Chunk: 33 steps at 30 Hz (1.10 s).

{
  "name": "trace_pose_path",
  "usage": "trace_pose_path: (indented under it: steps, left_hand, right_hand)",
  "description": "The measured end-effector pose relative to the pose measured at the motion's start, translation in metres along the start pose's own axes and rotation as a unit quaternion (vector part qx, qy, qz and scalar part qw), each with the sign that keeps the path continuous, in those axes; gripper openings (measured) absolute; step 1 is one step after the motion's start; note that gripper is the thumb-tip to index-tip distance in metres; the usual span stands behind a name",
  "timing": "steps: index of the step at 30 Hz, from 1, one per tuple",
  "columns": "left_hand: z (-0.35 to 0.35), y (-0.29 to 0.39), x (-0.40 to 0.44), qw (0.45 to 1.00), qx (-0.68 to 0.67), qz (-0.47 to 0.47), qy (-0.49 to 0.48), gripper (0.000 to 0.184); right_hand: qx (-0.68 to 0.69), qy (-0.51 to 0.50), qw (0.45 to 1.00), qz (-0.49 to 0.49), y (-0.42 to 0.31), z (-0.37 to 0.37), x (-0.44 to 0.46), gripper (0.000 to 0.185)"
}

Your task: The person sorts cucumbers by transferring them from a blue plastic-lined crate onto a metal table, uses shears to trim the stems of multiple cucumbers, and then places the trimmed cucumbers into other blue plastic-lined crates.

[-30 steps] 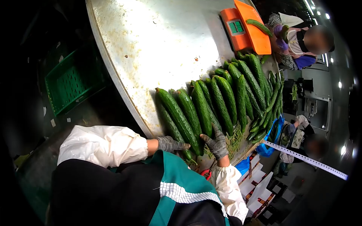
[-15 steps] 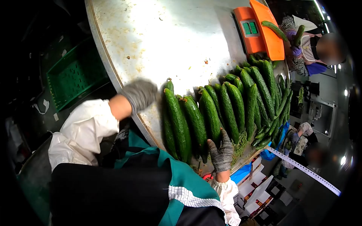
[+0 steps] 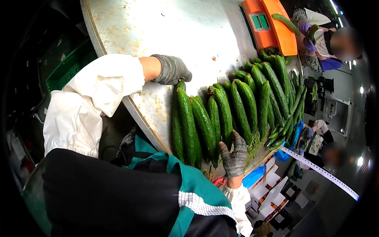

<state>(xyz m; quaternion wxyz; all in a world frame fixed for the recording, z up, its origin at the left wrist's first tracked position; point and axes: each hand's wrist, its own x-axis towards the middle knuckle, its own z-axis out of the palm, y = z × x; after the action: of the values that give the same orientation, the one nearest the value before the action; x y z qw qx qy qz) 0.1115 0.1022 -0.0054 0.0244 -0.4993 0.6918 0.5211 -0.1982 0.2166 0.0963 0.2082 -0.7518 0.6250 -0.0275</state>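
Green cucumbers [image 3: 224, 114] could be rolled loose if nudged by the curled left hand [image 3: 173, 70], its grip indiscernible; the right hand [image 3: 234, 156] is splayed.

The cucumbers [image 3: 224, 116] are deep green with brownish tips, lying against a silvery-white tabletop [image 3: 130, 29] speckled with yellow-brown stains. Both the left hand [image 3: 172, 70] and the right hand [image 3: 235, 158] wear mottled grey, and the sleeves [image 3: 94, 87] are white. Black clothing [image 3: 114, 193] meets a teal-green apron [image 3: 201, 181] crossed by a white band [image 3: 197, 203] with a fine dark grid. The scale [image 3: 266, 39] is bright orange, its display [image 3: 260, 20] green. The crate [image 3: 59, 75] is dark green, the plastic sheet [image 3: 254, 176] vivid blue. A co-worker's gloves [image 3: 310, 44] are purple, the cuffs [image 3: 312, 63] black-and-white checked. A white strip [image 3: 319, 172] carries dark dots.
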Motion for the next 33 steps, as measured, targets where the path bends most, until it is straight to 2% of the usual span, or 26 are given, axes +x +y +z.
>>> trace_pose_path:
  steps: [2, 6, 8, 9, 10, 12, 14, 16, 18, 20, 21, 22, 24, 25, 26, 28, 29, 31, 33]
  left_hand:
    - [-0.010, 0.019, -0.005, 0.961, 0.262, 0.079, -0.040, 0.027]
    - [-0.012, 0.031, -0.013, 0.936, 0.329, 0.104, -0.062, 0.019]
    - [-0.009, 0.027, -0.018, 0.917, 0.392, 0.065, -0.029, 0.013]
    - [-0.006, 0.026, -0.022, 0.917, 0.392, 0.066, -0.030, 0.013]
    - [-0.005, 0.024, -0.028, 0.927, 0.369, 0.062, -0.016, 0.013]
    - [-0.005, 0.023, -0.040, 0.945, 0.324, 0.052, 0.012, 0.012]
    - [-0.006, 0.024, -0.044, 0.946, 0.323, 0.042, 0.001, 0.012]
    - [-0.006, 0.021, -0.044, 0.932, 0.363, 0.002, -0.010, 0.013]
    - [-0.003, -0.002, -0.037, 0.932, 0.361, 0.007, 0.014, 0.011]
    - [-0.002, -0.020, -0.029, 0.976, 0.156, -0.044, 0.149, 0.007]
    - [-0.014, 0.006, -0.044, 0.949, 0.274, 0.032, 0.154, 0.005]
    - [-0.018, 0.019, -0.046, 0.949, 0.274, 0.032, 0.155, 0.005]
    - [-0.020, 0.035, -0.047, 0.988, 0.008, 0.097, 0.122, 0.010]
    - [-0.012, 0.038, -0.045, 0.975, 0.015, 0.148, 0.165, 0.014]
    - [-0.007, 0.042, -0.045, 0.970, -0.010, 0.173, 0.173, 0.025]
    - [-0.012, 0.058, -0.048, 0.993, -0.009, 0.083, 0.078, 0.041]
    - [-0.009, 0.055, -0.044, 0.993, -0.009, 0.085, 0.080, 0.041]
    - [-0.004, 0.049, -0.034, 0.991, -0.037, 0.126, 0.034, 0.054]
    - [0.000, 0.055, -0.032, 0.994, -0.032, 0.106, 0.005, 0.056]
  right_hand:
    - [0.004, 0.005, 1.000, 0.002, 0.001, 0.001, 0.002, 0.047]
    - [-0.017, 0.019, 1.000, -0.013, 0.001, -0.002, 0.003, 0.044]
    - [-0.027, 0.087, 0.994, -0.064, -0.002, -0.003, 0.007, 0.042]
    - [0.006, 0.091, 0.994, -0.055, -0.006, -0.003, 0.009, 0.040]
    - [0.006, 0.090, 0.994, -0.053, -0.015, -0.007, 0.011, 0.040]
    - [0.034, 0.015, 0.998, -0.053, -0.034, -0.010, 0.014, 0.039]
    - [0.020, -0.005, 0.996, -0.089, -0.041, 0.000, 0.012, 0.043]
    - [-0.062, -0.050, 0.993, -0.087, -0.051, 0.008, 0.011, 0.045]
    - [-0.098, -0.057, 0.989, -0.093, -0.051, 0.017, 0.011, 0.050]
    - [-0.159, -0.037, 0.983, -0.087, -0.051, 0.022, 0.011, 0.050]
    - [-0.160, -0.037, 0.983, -0.087, -0.050, 0.025, 0.011, 0.050]
    - [-0.157, -0.033, 0.984, -0.083, -0.048, 0.027, 0.010, 0.050]
    - [-0.155, -0.028, 0.984, -0.081, -0.045, 0.029, 0.010, 0.049]
    - [-0.121, -0.013, 0.988, -0.090, -0.043, 0.029, 0.011, 0.048]
    - [-0.086, 0.002, 0.991, -0.100, -0.042, 0.028, 0.011, 0.047]
    - [-0.058, 0.012, 0.993, -0.100, -0.038, 0.026, 0.010, 0.046]
    - [-0.028, 0.023, 0.995, -0.096, -0.036, 0.025, 0.009, 0.045]
    - [-0.007, 0.025, 0.995, -0.093, -0.035, 0.021, 0.007, 0.045]
    - [0.017, 0.028, 0.996, -0.087, -0.034, 0.018, 0.007, 0.044]
